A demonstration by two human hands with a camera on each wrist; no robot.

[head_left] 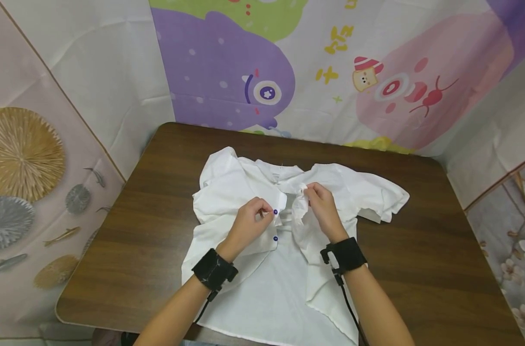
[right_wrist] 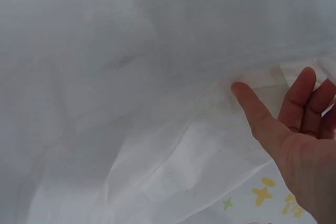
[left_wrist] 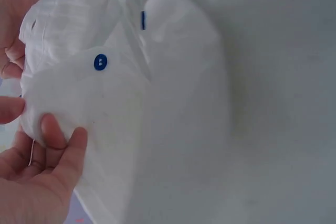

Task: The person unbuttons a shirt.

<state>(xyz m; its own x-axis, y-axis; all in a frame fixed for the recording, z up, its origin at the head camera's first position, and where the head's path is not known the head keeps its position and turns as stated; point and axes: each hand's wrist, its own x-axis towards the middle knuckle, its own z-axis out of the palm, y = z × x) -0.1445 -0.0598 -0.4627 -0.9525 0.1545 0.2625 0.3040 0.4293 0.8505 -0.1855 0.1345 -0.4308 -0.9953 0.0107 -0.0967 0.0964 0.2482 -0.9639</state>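
In the head view, a white shirt [head_left: 262,293] lay open across the middle of the table [head_left: 145,230]. Above the table's middle, the left hand [head_left: 248,223] pinched one front edge beside a blue button [head_left: 275,212], and the right hand [head_left: 327,209] pinched the facing edge. The hands were apart, with a gap between the two edges. The likeliest trouble was the thin cloth slipping from the fingertips, since each hand seemed to hold only a narrow fold. A hard pull to one side could also have dragged the shirt askew, because nothing visible weighed it down, and the hem, lying at the table's near edge, might then have slid over. The collar [head_left: 284,170] pointed to the table's far edge; the long axis ran from there to the near edge, and one sleeve [head_left: 381,194] stuck out toward the table's right side.

In the left wrist view, the left thumb and fingers took hold of the button-bearing edge, a round button facing the camera and another seen edge-on. The cloth was folded there, so a crease could have hidden a button.

In the right wrist view, one extended digit met the pale cloth while other fingers bent behind; blur and overlap left the firmness of that hold impossible to tell.
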